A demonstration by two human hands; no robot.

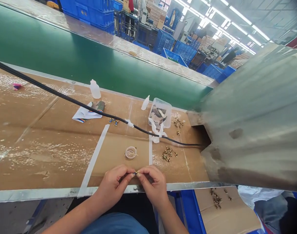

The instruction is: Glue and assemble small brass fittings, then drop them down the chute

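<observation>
My left hand [116, 179] and my right hand [153, 182] meet at the table's front edge, fingertips pinched. Between them is a tiny blue and gold metal part [136, 173], too small to make out fully; both hands grip it. Just beyond lies a small round clear dish [130, 152] with a thin white stick in it. A pile of small brass-coloured parts [167, 153] sits to the right of the dish, and a second group [179, 123] is farther back. Several blue and gold pieces [113, 121] lie behind the cable, left of the dish.
A black cable [72, 100] crosses the cardboard-covered table, tied with white strips. Two white bottles [95, 89] [145, 103] and a clear plastic box [169, 112] stand toward the green conveyor belt [102, 66]. At the right rises a large metal housing [257, 123]. More brass parts lie on lower cardboard [236, 214].
</observation>
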